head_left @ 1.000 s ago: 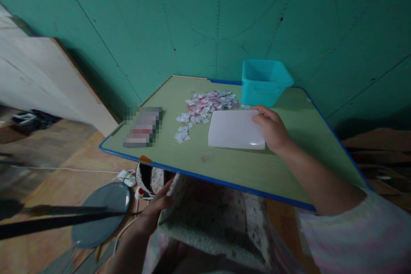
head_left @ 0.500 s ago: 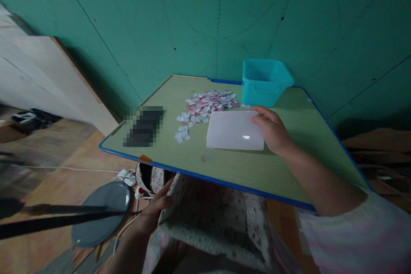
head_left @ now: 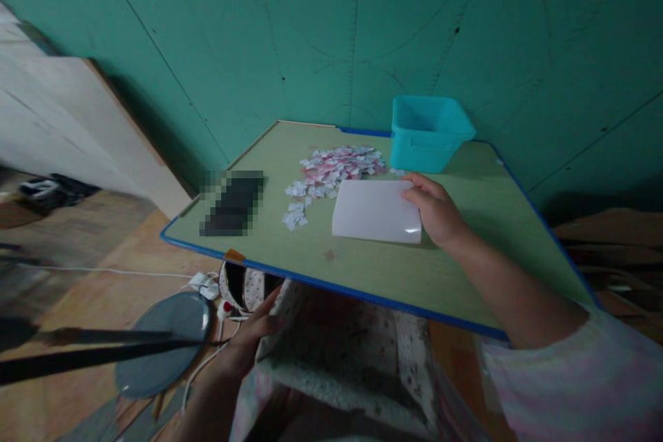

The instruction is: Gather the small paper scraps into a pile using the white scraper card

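My right hand [head_left: 440, 215] is closed on the right edge of a glossy white sheet [head_left: 378, 213], thumb on top. The sheet is tilted over the table, just in front of a heap of small white and pinkish paper pieces [head_left: 342, 167]. Smaller clusters of pieces lie left of it. Below the table's front edge, my left hand [head_left: 259, 330] grips the left rim of an open, spotted light-coloured fabric container [head_left: 336, 380]. Its inside is dark, and what it holds is hard to make out.
A turquoise plastic bin [head_left: 429, 135] stands at the back right of the blue-edged table [head_left: 445, 290]. A pixelated dark rectangle [head_left: 233, 204] lies at left. On the floor are a grey round stool [head_left: 160, 345], white cables and a power strip [head_left: 206, 284]. A green wall [head_left: 311, 27] rises behind.
The white sheet has shifted slightly left with my right hand and its tilt differs a little, the glare now at its lower right corner. My left hand has stayed put.
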The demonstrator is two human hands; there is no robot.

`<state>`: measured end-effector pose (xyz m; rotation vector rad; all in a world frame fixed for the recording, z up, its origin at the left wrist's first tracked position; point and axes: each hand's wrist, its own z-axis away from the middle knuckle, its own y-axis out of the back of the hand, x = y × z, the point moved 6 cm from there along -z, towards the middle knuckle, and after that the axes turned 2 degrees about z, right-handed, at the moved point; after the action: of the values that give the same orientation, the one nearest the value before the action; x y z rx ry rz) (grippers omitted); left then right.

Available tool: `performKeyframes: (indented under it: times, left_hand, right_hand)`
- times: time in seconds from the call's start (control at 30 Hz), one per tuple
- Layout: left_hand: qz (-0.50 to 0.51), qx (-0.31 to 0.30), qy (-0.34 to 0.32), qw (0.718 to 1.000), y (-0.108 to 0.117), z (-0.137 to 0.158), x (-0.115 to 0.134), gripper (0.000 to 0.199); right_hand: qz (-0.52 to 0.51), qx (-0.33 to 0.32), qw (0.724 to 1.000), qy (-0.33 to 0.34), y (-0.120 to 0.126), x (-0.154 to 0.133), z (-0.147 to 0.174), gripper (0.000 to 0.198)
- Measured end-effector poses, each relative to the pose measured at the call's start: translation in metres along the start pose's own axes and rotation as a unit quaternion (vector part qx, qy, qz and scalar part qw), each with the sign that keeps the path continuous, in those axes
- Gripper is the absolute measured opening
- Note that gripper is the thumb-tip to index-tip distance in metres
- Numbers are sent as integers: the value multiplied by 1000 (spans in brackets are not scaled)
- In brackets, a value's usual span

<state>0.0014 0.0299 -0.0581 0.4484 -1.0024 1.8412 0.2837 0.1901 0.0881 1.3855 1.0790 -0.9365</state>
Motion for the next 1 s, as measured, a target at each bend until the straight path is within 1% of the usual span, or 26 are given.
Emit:
performKeyframes:
  times: [0.17, 0.3, 0.37, 0.43, 0.5, 0.57, 0.63, 0.7, 0.77, 0.87, 0.93, 1.0]
  left_hand:
    - [2, -10, -8, 1000, -11, 6, 5, 54]
    - [9, -21, -10, 1000, -12, 8, 6, 54]
    - [11, -36, 0, 999, -13, 9, 5, 55]
    - [14, -37, 1, 999, -13, 9, 4, 57]
    - [11, -22, -14, 1000, -12, 9, 5, 57]
    - [4, -9, -28, 1000, -12, 10, 7, 56]
    - [4, -9, -28, 1000, -12, 10, 7, 57]
    - [10, -12, -16, 1000, -13, 10, 6, 59]
    - [16, -4, -10, 1000, -13, 9, 5, 60]
    - [12, 24, -27, 999, -13, 10, 7, 55]
    - [3, 34, -39, 999, -14, 11, 8, 54]
    - [-3, 30, -38, 999, -16, 11, 8, 56]
  right_hand:
    - [-6, -51, 998, -29, -6, 2, 1, 12]
    - [-31, -27, 999, -22, 0, 7, -4, 11]
    - [-21, -14, 1000, -15, 3, 9, -6, 11]
    - [6, -19, 1000, -11, 1, 11, -6, 11]
    - [26, -53, 998, -10, -7, 12, -3, 11]
    - [24, -112, 993, -18, -18, 12, 2, 11]
    - [8, -171, 985, -31, -29, 12, 7, 11]
    - [-15, -196, 980, -41, -33, 10, 9, 11]
    - [-35, -180, 982, -50, -31, 10, 7, 13]
    - [-30, -143, 988, -49, -23, 13, 1, 14]
    - [-8, -152, 988, -31, -24, 15, 1, 15]
    - [17, -182, 983, -12, -30, 15, 6, 16]
